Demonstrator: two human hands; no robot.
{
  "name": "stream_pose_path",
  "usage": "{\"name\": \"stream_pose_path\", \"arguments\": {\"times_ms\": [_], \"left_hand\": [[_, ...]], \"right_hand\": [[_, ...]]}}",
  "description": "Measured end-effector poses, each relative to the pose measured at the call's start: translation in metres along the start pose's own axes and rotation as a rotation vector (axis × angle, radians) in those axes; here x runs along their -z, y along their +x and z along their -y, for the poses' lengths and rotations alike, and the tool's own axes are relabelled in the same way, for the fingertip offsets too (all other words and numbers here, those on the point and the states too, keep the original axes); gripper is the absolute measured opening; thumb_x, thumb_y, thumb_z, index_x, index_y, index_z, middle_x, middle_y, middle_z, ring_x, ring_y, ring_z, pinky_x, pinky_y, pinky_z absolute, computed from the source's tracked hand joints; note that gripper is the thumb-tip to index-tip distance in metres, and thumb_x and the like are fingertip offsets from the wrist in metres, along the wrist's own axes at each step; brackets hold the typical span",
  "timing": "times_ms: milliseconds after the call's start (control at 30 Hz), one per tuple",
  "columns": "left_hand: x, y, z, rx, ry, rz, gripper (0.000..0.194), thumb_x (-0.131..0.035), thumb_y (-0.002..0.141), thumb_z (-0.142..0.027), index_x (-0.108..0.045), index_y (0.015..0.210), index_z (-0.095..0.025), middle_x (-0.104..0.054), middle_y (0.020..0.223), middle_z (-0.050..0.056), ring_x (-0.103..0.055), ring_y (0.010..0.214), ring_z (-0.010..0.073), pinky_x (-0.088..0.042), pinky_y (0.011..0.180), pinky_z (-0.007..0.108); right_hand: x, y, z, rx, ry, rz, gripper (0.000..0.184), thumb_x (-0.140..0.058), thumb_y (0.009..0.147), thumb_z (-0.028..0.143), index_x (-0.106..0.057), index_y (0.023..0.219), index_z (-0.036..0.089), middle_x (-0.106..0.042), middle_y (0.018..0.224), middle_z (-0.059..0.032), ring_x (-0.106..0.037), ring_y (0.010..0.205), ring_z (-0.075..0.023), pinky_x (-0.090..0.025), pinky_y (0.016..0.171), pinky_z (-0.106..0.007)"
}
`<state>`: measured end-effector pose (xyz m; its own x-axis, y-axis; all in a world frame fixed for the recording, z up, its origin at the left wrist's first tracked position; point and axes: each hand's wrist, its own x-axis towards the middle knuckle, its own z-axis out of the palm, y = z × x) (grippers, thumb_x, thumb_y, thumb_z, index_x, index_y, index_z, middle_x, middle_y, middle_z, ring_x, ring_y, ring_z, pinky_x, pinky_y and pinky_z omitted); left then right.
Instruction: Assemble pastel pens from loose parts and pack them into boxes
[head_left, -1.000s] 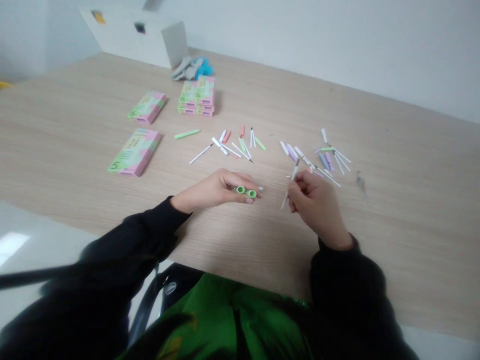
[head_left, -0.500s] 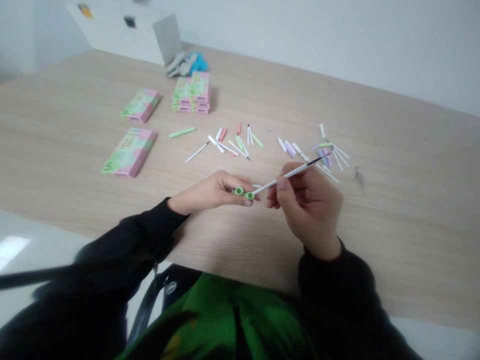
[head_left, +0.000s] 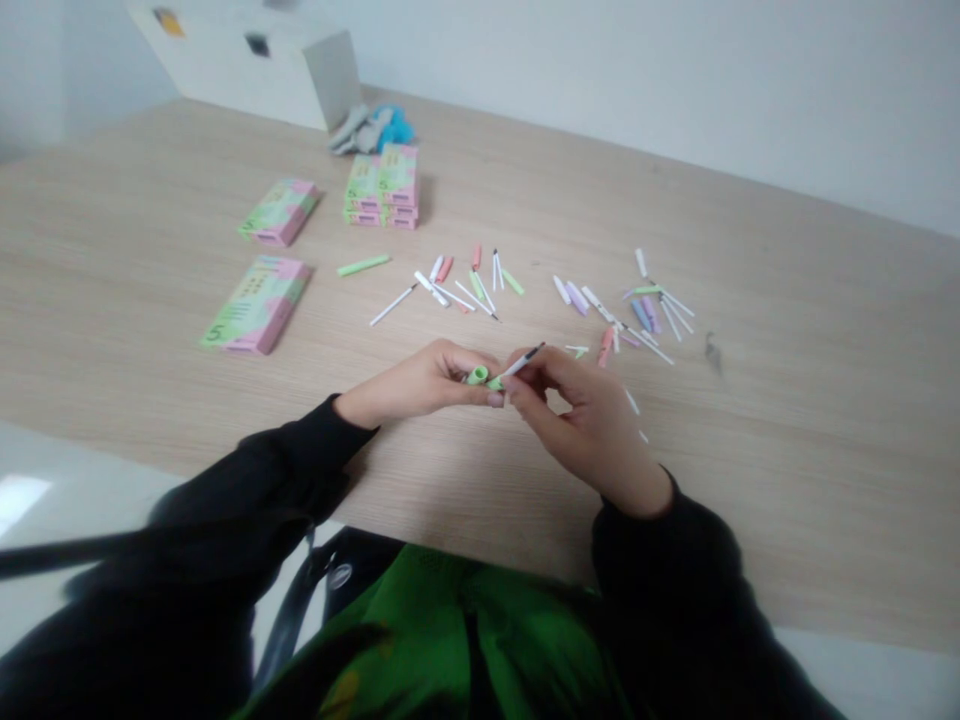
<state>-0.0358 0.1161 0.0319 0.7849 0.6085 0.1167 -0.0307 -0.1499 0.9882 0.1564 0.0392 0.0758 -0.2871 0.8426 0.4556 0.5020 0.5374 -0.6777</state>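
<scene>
My left hand (head_left: 427, 380) is closed around two green pen barrels (head_left: 484, 377), their open ends pointing right. My right hand (head_left: 581, 410) pinches a thin white refill (head_left: 519, 364) with a dark tip; most of its length sits inside one green barrel. Both hands meet just above the wooden table (head_left: 787, 470), near its front edge. Beyond them lie scattered pen parts: a middle cluster (head_left: 469, 285) of white refills and green and red pieces, and a right cluster (head_left: 645, 310) with purple, white and green pieces.
Three sets of pink-and-green boxes lie at the left: one (head_left: 256, 304) nearest, one (head_left: 280, 211) behind it, a stack (head_left: 382, 185) further right. A single green barrel (head_left: 363, 265) lies alone. A white box (head_left: 247, 55) and blue-grey cloth (head_left: 371, 128) sit at the back.
My right hand swung the white refill round, brought its end to a green barrel in my left hand, and pushed it most of the way in. My left hand stayed put.
</scene>
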Motion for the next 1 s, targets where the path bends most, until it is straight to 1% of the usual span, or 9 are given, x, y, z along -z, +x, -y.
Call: {"name": "stream_pose_path", "arguments": {"times_ms": [100, 200, 267, 367, 433, 600, 733, 900, 1000], "left_hand": [[0.001, 0.001, 0.000, 0.025, 0.011, -0.033, 0.021, -0.077, 0.086, -0.036, -0.079, 0.087, -0.015, -0.079, 0.089, 0.004, -0.070, 0.083, 0.0159, -0.055, 0.086, 0.029], [0.002, 0.002, -0.001, 0.033, 0.048, -0.090, 0.024, -0.074, 0.088, -0.038, -0.077, 0.085, -0.015, -0.077, 0.084, 0.004, -0.069, 0.080, 0.0147, -0.054, 0.083, 0.028], [0.002, 0.002, -0.002, 0.038, 0.077, -0.105, 0.026, -0.071, 0.091, -0.040, -0.077, 0.091, -0.015, -0.077, 0.084, 0.004, -0.068, 0.080, 0.0146, -0.053, 0.081, 0.027], [0.000, 0.002, -0.002, 0.047, 0.099, -0.077, 0.032, -0.067, 0.093, -0.043, -0.076, 0.102, -0.014, -0.076, 0.084, 0.005, -0.068, 0.081, 0.0155, -0.052, 0.081, 0.029], [-0.002, 0.002, -0.001, 0.052, 0.102, -0.045, 0.032, -0.066, 0.094, -0.044, -0.076, 0.104, -0.014, -0.077, 0.087, 0.005, -0.069, 0.083, 0.0161, -0.052, 0.082, 0.030], [-0.005, 0.004, 0.003, 0.080, 0.102, -0.018, 0.027, -0.067, 0.094, -0.039, -0.075, 0.096, -0.014, -0.077, 0.089, 0.005, -0.069, 0.086, 0.0160, -0.052, 0.087, 0.030], [-0.006, 0.006, 0.007, 0.103, 0.127, -0.010, 0.026, -0.066, 0.094, -0.038, -0.074, 0.087, -0.014, -0.077, 0.090, 0.006, -0.070, 0.091, 0.0169, -0.051, 0.090, 0.030], [-0.005, 0.006, 0.007, 0.101, 0.133, -0.003, 0.028, -0.066, 0.093, -0.040, -0.073, 0.082, -0.015, -0.077, 0.091, 0.006, -0.070, 0.091, 0.0178, -0.052, 0.089, 0.031], [-0.006, 0.006, 0.007, 0.102, 0.129, -0.016, 0.028, -0.066, 0.092, -0.040, -0.074, 0.084, -0.014, -0.076, 0.089, 0.006, -0.070, 0.088, 0.0175, -0.053, 0.088, 0.032]], "right_hand": [[0.007, -0.004, -0.003, -0.071, 0.042, -0.013, 0.010, -0.063, 0.092, 0.021, -0.065, 0.101, 0.019, -0.065, 0.073, 0.0035, -0.056, 0.060, -0.0091, -0.045, 0.058, -0.024], [0.030, -0.016, -0.019, -0.188, 0.042, -0.173, 0.027, -0.065, 0.089, 0.027, -0.063, 0.115, 0.020, -0.064, 0.079, 0.0021, -0.057, 0.063, -0.0116, -0.046, 0.059, -0.026], [0.051, -0.028, -0.038, -0.323, -0.050, -0.275, 0.025, -0.065, 0.088, 0.030, -0.066, 0.111, 0.020, -0.065, 0.079, 0.0004, -0.057, 0.062, -0.0130, -0.045, 0.057, -0.028], [0.077, -0.046, -0.070, -0.541, -0.326, -0.202, 0.017, -0.067, 0.082, 0.030, -0.071, 0.092, 0.018, -0.067, 0.074, -0.0018, -0.055, 0.055, -0.0139, -0.042, 0.055, -0.030], [0.083, -0.054, -0.088, -0.609, -0.491, -0.123, 0.013, -0.068, 0.080, 0.028, -0.073, 0.085, 0.017, -0.068, 0.073, -0.0032, -0.056, 0.057, -0.0158, -0.043, 0.059, -0.032], [0.067, -0.061, -0.108, -0.629, -0.731, 0.057, 0.016, -0.068, 0.087, 0.030, -0.075, 0.083, 0.016, -0.070, 0.089, -0.0089, -0.064, 0.080, -0.0229, -0.045, 0.070, -0.034], [0.055, -0.058, -0.110, -0.657, -0.770, 0.157, 0.020, -0.061, 0.093, 0.028, -0.072, 0.082, 0.015, -0.070, 0.094, -0.0098, -0.065, 0.085, -0.0233, -0.044, 0.072, -0.033], [0.054, -0.061, -0.111, -0.611, -0.779, 0.163, 0.021, -0.056, 0.095, 0.027, -0.069, 0.082, 0.016, -0.069, 0.095, -0.0109, -0.064, 0.082, -0.0233, -0.042, 0.070, -0.033], [0.059, -0.062, -0.106, -0.506, -0.676, 0.057, 0.019, -0.056, 0.093, 0.029, -0.067, 0.083, 0.017, -0.068, 0.090, -0.0099, -0.061, 0.074, -0.0214, -0.043, 0.068, -0.034]]}}
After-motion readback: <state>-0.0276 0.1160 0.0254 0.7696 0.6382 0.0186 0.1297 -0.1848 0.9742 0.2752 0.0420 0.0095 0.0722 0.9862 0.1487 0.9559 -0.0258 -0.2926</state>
